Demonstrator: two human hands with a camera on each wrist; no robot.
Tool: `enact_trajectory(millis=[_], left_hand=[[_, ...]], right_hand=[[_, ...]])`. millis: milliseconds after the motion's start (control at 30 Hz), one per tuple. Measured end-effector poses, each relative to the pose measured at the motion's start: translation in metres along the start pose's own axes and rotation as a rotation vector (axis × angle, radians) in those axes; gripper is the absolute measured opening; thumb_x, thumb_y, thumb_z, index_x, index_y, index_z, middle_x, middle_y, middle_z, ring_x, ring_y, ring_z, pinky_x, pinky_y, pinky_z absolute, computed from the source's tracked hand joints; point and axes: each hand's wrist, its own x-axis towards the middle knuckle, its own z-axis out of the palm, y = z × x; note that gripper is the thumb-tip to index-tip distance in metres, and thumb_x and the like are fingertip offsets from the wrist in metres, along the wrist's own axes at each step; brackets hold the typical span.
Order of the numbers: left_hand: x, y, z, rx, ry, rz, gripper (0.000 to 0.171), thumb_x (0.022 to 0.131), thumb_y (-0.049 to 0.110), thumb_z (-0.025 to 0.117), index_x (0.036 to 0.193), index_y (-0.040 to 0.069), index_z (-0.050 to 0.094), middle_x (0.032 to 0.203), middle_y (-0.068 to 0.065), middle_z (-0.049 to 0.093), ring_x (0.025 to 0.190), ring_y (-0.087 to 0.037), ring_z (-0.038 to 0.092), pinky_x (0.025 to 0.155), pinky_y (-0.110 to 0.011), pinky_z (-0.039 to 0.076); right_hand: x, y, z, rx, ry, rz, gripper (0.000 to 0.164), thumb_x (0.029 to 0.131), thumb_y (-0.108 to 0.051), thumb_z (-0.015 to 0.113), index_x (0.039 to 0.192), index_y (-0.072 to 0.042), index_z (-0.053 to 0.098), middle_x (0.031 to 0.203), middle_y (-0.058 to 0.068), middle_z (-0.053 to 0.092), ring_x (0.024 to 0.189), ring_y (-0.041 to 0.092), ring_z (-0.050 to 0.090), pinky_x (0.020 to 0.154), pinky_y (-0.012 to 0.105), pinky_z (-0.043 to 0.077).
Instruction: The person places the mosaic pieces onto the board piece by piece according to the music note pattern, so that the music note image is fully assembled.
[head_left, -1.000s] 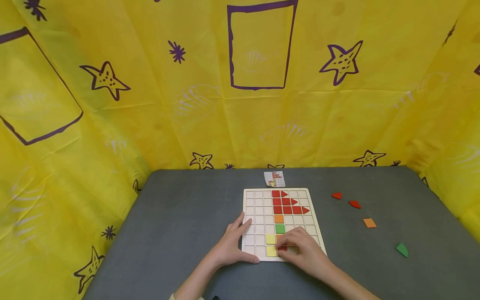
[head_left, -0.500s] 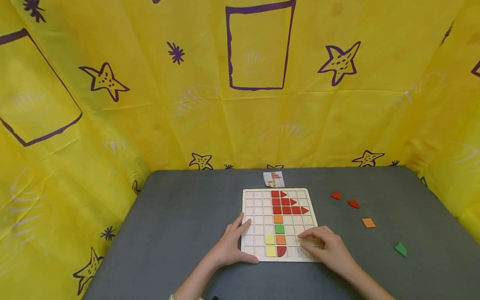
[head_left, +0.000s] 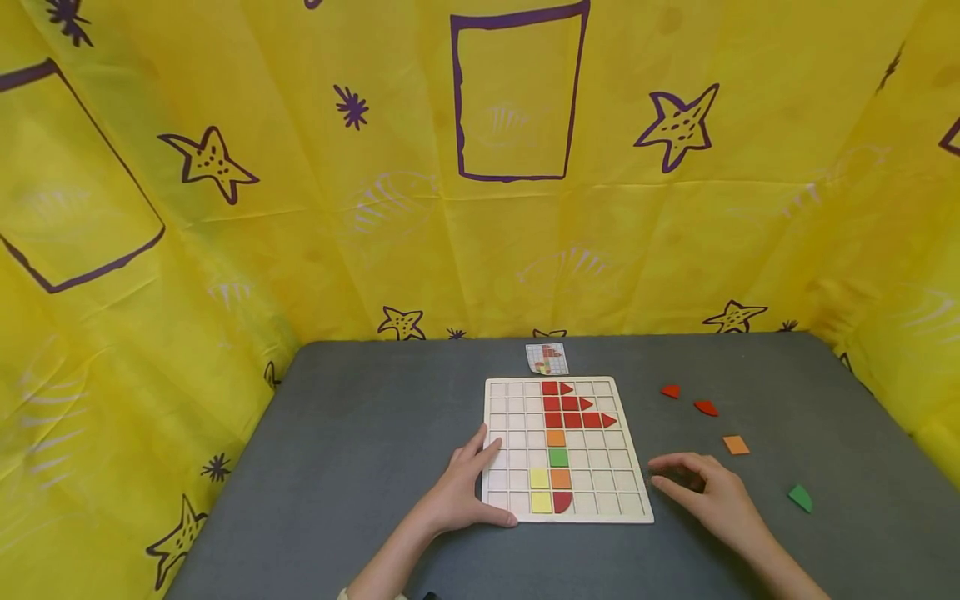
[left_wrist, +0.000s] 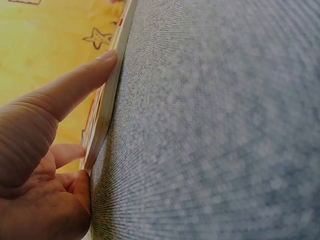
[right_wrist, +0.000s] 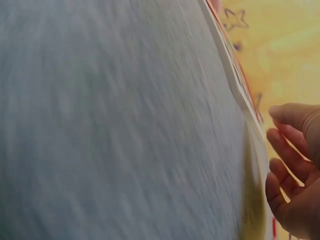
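A pale wooden grid board (head_left: pixel 607 481) lies on the grey table. My left hand (head_left: pixel 459 493) rests at its near left corner, fingers along the left side and thumb on the near edge; the left wrist view shows the thumb (left_wrist: pixel 75 87) touching the board's rim (left_wrist: pixel 111 90). Just right of the board is my right hand (head_left: pixel 712 493), fingers loosely bent and holding nothing. Set in the grid are red squares and triangles, an orange square (head_left: pixel 555 437), a green square (head_left: pixel 558 457), yellow squares (head_left: pixel 541 502) and a red rounded tile (head_left: pixel 562 502) in the nearest row.
A small pattern card (head_left: pixel 547 358) lies behind the board. Loose on the right are two red wedge tiles, one farther back (head_left: pixel 671 391) and one nearer (head_left: pixel 706 407), an orange diamond tile (head_left: pixel 736 445) and a green quarter-round tile (head_left: pixel 800 498). Yellow patterned cloth (head_left: pixel 480 250) hangs around the table.
My right hand has let go of the red rounded tile in the nearest row and moved right, off the board. The left hand has stayed at the board's corner.
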Motion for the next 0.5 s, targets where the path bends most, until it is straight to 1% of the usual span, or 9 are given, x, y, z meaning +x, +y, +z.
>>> enact_trajectory(millis=[100,167,200,300,367,433,500], left_hand=[[0.0,0.0,0.0,0.002,0.003,0.002,0.11,0.06,0.047,0.086,0.149,0.014,0.031,0.16,-0.009,0.009,0.138,-0.032,0.022,0.099,-0.054,0.035],[0.0,0.0,0.0,0.003,0.006,0.002,0.11,0.06,0.047,0.087,0.149,0.014,0.031,0.16,-0.009,0.009,0.138,-0.032,0.022,0.099,-0.054,0.035],[0.0,-0.001,0.0,0.003,0.006,0.003,0.11,0.06,0.047,0.087,0.149,0.014,0.031,0.16,-0.009,0.009,0.138,-0.032,0.022,0.099,-0.054,0.035],[0.0,0.0,0.001,0.001,0.005,0.003,0.11,0.06,0.046,0.087,0.149,0.013,0.031,0.16,-0.009,0.009,0.138,-0.032,0.023,0.099,-0.054,0.035],[0.0,0.0,0.001,-0.003,0.001,0.001,0.11,0.06,0.046,0.087,0.149,0.013,0.031,0.16,-0.009,0.009,0.138,-0.032,0.022,0.099,-0.054,0.035],[0.0,0.0,0.001,-0.005,-0.002,0.0,0.11,0.06,0.045,0.087,0.149,0.013,0.031,0.16,-0.009,0.009,0.137,-0.032,0.022,0.098,-0.054,0.035],[0.0,0.0,0.001,-0.004,-0.002,0.001,0.11,0.06,0.045,0.087,0.149,0.013,0.031,0.16,-0.009,0.008,0.137,-0.032,0.022,0.098,-0.054,0.036]], right_hand=[[0.003,0.01,-0.013,-0.014,0.002,0.043,0.022,0.082,-0.038,0.073,0.102,-0.027,0.07,0.096,-0.006,0.069,0.068,0.002,0.05,0.06,0.022,0.041],[0.006,0.018,-0.023,-0.041,0.008,0.059,0.026,0.084,-0.039,0.071,0.105,-0.024,0.07,0.098,-0.002,0.069,0.069,0.003,0.052,0.062,0.024,0.04],[0.008,0.023,-0.027,-0.057,0.016,0.063,0.028,0.084,-0.039,0.07,0.107,-0.023,0.069,0.1,0.001,0.069,0.072,0.005,0.053,0.063,0.027,0.04],[0.01,0.036,-0.039,-0.11,0.047,0.064,0.033,0.085,-0.037,0.07,0.112,-0.017,0.068,0.105,0.011,0.068,0.087,0.017,0.054,0.07,0.039,0.04],[0.011,0.045,-0.045,-0.127,0.069,0.059,0.035,0.086,-0.034,0.069,0.114,-0.013,0.066,0.107,0.016,0.068,0.092,0.028,0.053,0.073,0.046,0.038],[0.012,0.053,-0.051,-0.13,0.069,0.061,0.038,0.087,-0.032,0.068,0.117,-0.009,0.064,0.111,0.022,0.066,0.097,0.036,0.05,0.076,0.051,0.034],[0.013,0.059,-0.055,-0.13,0.057,0.066,0.04,0.089,-0.03,0.066,0.12,-0.007,0.062,0.116,0.025,0.063,0.101,0.041,0.047,0.079,0.054,0.032]])
